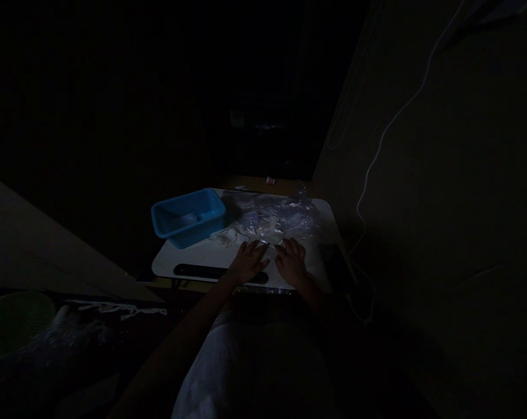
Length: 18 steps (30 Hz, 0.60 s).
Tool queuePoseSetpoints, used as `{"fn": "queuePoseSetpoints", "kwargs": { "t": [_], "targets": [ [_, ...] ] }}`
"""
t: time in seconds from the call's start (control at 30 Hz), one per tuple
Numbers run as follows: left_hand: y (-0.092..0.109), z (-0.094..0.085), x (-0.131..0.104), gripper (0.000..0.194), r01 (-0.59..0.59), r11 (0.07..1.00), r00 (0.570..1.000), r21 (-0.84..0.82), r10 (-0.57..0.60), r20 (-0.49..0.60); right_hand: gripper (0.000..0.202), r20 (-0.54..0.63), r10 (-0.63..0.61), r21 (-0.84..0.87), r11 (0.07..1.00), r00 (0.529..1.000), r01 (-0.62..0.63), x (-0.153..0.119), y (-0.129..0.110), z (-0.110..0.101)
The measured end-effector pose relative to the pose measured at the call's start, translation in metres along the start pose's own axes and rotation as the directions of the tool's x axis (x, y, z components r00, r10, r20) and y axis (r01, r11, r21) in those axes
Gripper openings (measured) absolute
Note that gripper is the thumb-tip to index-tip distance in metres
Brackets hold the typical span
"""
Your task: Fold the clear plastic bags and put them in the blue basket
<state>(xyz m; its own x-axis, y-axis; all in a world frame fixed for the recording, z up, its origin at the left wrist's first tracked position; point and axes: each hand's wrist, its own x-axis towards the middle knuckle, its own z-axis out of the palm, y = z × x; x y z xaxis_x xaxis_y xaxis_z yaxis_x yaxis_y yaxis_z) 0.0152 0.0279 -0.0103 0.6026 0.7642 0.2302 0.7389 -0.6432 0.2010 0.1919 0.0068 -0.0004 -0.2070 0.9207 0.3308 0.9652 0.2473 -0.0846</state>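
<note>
The scene is very dark. My left hand [247, 264] rests low over the white table [193, 256], fingers stretched forward and apart. Beside it on the right, my right hand [292, 263] lies in much the same way, its fingers spread too. Both sets of fingertips reach the near edge of a heap of crinkled clear plastic film [285, 215]. Whether they touch a thin piece of it is too dim to tell. A whitish crumpled piece [226, 236] lies left of the heap, beside a blue plastic basin [188, 235] with something pale inside.
A dark slot [200, 270] runs along the table's front edge. Behind the table lies a small pink-and-white object [271, 181]. A white cable [379, 145] hangs down the right wall. At lower left are a green round basin [18, 320] and more clear plastic [66, 337].
</note>
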Motion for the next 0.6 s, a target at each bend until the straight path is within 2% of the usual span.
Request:
{"fn": "queuePoseSetpoints", "kwargs": {
  "t": [0.23, 0.4, 0.6],
  "targets": [
    [-0.002, 0.002, 0.001, 0.051, 0.009, 1.000, 1.000, -0.001, -0.009, 0.016, 0.034, 0.025, -0.078, 0.004, 0.997, 0.997, 0.078, 0.015, -0.004, 0.001],
    [-0.002, 0.003, 0.001, 0.051, 0.011, 1.000, 1.000, 0.001, -0.011, 0.015, 0.033, 0.046, -0.108, -0.001, 0.994, 0.993, 0.108, 0.013, -0.005, 0.008],
    [0.000, -0.001, 0.000, 0.051, 0.011, 1.000, 1.000, -0.009, -0.011, 0.013, 0.032, 0.032, -0.104, -0.021, 0.994, 0.994, 0.104, 0.011, -0.007, 0.005]
  ]
}}
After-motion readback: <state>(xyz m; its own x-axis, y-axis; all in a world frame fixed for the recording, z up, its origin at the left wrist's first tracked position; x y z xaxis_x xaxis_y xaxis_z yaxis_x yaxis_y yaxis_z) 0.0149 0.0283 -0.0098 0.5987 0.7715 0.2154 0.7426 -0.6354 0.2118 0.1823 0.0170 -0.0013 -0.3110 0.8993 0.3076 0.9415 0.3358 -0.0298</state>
